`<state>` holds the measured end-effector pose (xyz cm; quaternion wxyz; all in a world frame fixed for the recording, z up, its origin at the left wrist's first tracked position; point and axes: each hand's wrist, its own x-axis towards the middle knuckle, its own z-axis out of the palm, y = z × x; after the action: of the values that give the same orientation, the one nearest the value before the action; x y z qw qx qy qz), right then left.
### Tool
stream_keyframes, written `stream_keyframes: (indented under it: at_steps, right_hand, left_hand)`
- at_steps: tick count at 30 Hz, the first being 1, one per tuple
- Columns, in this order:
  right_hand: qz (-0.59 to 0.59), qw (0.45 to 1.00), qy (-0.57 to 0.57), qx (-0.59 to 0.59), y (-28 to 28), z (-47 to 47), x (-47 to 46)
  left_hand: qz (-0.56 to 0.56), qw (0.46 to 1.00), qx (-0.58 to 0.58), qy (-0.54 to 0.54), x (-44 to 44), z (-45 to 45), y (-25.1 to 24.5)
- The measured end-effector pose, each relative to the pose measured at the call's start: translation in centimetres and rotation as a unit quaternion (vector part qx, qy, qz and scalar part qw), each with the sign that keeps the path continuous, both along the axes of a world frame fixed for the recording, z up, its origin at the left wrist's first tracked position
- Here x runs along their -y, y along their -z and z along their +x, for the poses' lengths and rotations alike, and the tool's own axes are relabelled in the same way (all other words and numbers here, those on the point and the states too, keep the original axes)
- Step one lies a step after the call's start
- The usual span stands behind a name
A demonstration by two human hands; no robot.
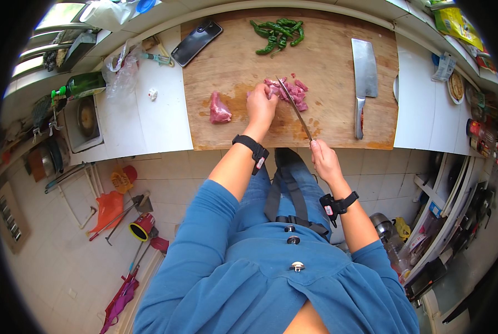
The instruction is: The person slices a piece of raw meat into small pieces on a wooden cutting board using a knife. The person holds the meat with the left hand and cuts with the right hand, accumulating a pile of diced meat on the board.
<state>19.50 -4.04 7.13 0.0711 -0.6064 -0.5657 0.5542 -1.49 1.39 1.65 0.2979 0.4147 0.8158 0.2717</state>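
Observation:
My right hand (325,160) grips the handle of a kitchen knife (295,109), whose narrow blade points up and left beside a pile of cut raw meat (297,94). With bent fingers, my left hand (262,104) presses on a piece of raw meat (273,90) just left of the blade; the fingers partly hide it. A larger chunk of raw meat (220,109) lies apart to the left. All of it rests on a wooden cutting board (240,71), which has wet stains around the meat.
Green chili peppers (277,34) lie at the board's far edge. A smartphone (197,43) sits at its upper left corner, and a cleaver (364,75) lies on the right. Left of the board are a plastic bag (121,75) and a green bottle (85,85).

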Motion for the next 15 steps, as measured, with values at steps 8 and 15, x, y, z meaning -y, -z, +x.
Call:
stream_keyframes:
  at_steps: [8, 15]
  right_hand:
    - [0.057, 0.994, -0.07, 0.066, -0.2, -0.7, -0.2]
    - [0.076, 0.987, -0.101, 0.1, -0.3, -1.3, 0.6]
  left_hand:
    - [-0.047, 0.993, 0.08, -0.07, 2.1, -0.5, 0.5]
    - [0.024, 0.997, 0.032, -0.069, 0.8, -0.1, 0.7]
